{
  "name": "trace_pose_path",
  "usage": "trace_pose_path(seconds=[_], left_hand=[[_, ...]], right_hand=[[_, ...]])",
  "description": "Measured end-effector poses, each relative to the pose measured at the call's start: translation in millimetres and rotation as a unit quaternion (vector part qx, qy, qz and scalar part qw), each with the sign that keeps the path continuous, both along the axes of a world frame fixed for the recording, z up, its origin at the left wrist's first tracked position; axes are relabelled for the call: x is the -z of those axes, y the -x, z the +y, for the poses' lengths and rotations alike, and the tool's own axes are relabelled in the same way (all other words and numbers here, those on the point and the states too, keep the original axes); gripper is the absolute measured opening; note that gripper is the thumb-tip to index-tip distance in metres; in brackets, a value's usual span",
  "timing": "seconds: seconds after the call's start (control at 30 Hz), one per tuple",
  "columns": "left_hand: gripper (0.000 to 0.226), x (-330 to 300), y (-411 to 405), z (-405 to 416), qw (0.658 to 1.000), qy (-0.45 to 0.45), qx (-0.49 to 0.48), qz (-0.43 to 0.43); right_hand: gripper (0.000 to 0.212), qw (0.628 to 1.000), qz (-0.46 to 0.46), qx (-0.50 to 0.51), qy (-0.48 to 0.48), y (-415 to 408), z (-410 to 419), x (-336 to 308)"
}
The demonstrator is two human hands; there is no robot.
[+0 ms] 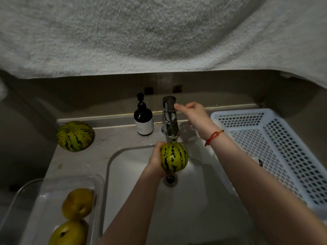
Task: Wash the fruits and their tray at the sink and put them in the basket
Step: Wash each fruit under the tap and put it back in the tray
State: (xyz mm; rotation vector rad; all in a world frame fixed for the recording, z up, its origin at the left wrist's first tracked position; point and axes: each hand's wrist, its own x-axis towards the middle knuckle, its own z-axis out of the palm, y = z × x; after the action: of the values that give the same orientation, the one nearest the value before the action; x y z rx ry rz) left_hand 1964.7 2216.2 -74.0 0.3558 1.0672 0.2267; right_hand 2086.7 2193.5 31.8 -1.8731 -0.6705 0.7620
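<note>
My left hand (156, 159) grips a small striped green-yellow melon (174, 157) over the white sink (123, 167), right under the spout of the chrome faucet (170, 117). My right hand (192, 114) reaches to the faucet, its fingers touching the lever top. A second striped melon (75, 136) lies on the counter at the left. A clear plastic tray (35, 206) at the lower left holds two yellow-green fruits (77, 203) (69, 233). The white perforated basket (276, 147) stands to the right of the sink with nothing seen inside.
A dark pump bottle (143, 119) with a white label stands just left of the faucet. The sink drain (170, 179) lies below the held melon. A grey towel (141, 32) hangs across the top of the view.
</note>
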Motion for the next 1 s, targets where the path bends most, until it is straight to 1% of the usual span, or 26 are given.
trace_pose_path(seconds=[0.1, 0.17, 0.2, 0.33, 0.4, 0.47, 0.5, 0.57, 0.6, 0.63, 0.67, 0.7, 0.73, 0.77, 0.8, 0.87, 0.9, 0.93, 0.97, 1.0], left_hand=[[0.052, -3.6, 4.4, -0.6, 1.000, -0.007, 0.002, 0.026], [0.060, -6.4, 7.7, -1.2, 0.999, -0.014, 0.015, 0.048], [0.063, -7.0, 9.7, -1.6, 0.998, -0.020, 0.020, 0.059], [0.067, -7.4, 17.6, -3.7, 0.996, -0.028, 0.026, 0.083], [0.067, -6.1, 21.7, -5.0, 0.996, -0.015, 0.018, 0.087], [0.065, -4.4, 24.6, -7.6, 0.997, 0.007, -0.005, 0.078], [0.063, -4.6, 25.6, -9.8, 0.997, 0.019, -0.015, 0.067], [0.060, -4.3, 27.0, -15.2, 0.998, 0.029, -0.022, 0.045], [0.058, -3.7, 26.3, -18.6, 0.999, 0.022, -0.025, 0.034], [0.056, -3.9, 25.3, -21.9, 0.999, -0.008, -0.027, 0.039], [0.051, -3.2, 24.5, -24.5, 0.995, -0.061, -0.030, 0.068], [0.046, -2.2, 23.1, -25.9, 0.983, -0.132, -0.023, 0.127], [0.042, -2.1, 20.8, -26.9, 0.960, -0.201, -0.011, 0.193], [0.040, -4.3, 19.0, -28.2, 0.937, -0.251, 0.003, 0.243], [0.039, -6.0, 17.7, -28.8, 0.922, -0.277, 0.014, 0.271], [0.040, -6.6, 17.3, -29.3, 0.909, -0.296, 0.024, 0.291], [0.042, -6.6, 18.6, -29.1, 0.909, -0.299, 0.027, 0.290], [0.045, -6.1, 19.7, -28.2, 0.918, -0.285, 0.026, 0.274], [0.046, -5.8, 21.9, -26.1, 0.941, -0.239, 0.022, 0.240], [0.047, -7.9, 24.3, -24.5, 0.968, -0.166, 0.031, 0.188]], right_hand=[[0.031, 0.999, 0.018, -0.028, 0.021, 1.8, -5.6, 7.1], [0.035, 0.999, 0.026, -0.024, 0.016, 5.4, -8.6, 11.1], [0.037, 1.000, 0.015, -0.010, 0.003, 7.9, -8.9, 12.9], [0.034, 0.990, -0.091, 0.080, -0.071, 23.9, -24.3, 29.2], [0.027, 0.989, -0.094, 0.087, -0.076, 36.3, -41.8, 50.6], [0.020, 0.995, -0.061, 0.059, -0.047, 50.0, -54.8, 75.4], [0.019, 0.998, -0.029, 0.043, -0.027, 56.9, -57.9, 85.9], [0.018, 0.998, 0.060, 0.030, 0.001, 70.2, -58.2, 101.8], [0.019, 0.993, 0.108, 0.042, 0.002, 75.7, -56.9, 108.2], [0.018, 0.986, 0.150, 0.069, -0.006, 80.5, -55.5, 113.0], [0.016, 0.977, 0.184, 0.106, -0.019, 84.8, -54.0, 117.2], [0.015, 0.966, 0.209, 0.146, -0.032, 88.5, -53.5, 120.1], [0.016, 0.956, 0.225, 0.182, -0.042, 91.9, -53.3, 122.4], [0.018, 0.947, 0.236, 0.211, -0.048, 95.8, -53.3, 124.2], [0.020, 0.941, 0.240, 0.231, -0.049, 98.7, -53.9, 124.7], [0.025, 0.940, 0.235, 0.245, -0.038, 101.8, -54.9, 123.9], [0.026, 0.944, 0.227, 0.240, -0.031, 101.7, -55.4, 123.3], [0.026, 0.949, 0.216, 0.229, -0.026, 100.5, -56.2, 122.0], [0.028, 0.958, 0.197, 0.209, -0.015, 98.0, -57.3, 119.7], [0.032, 0.970, 0.164, 0.178, 0.003, 94.1, -58.9, 116.5]])
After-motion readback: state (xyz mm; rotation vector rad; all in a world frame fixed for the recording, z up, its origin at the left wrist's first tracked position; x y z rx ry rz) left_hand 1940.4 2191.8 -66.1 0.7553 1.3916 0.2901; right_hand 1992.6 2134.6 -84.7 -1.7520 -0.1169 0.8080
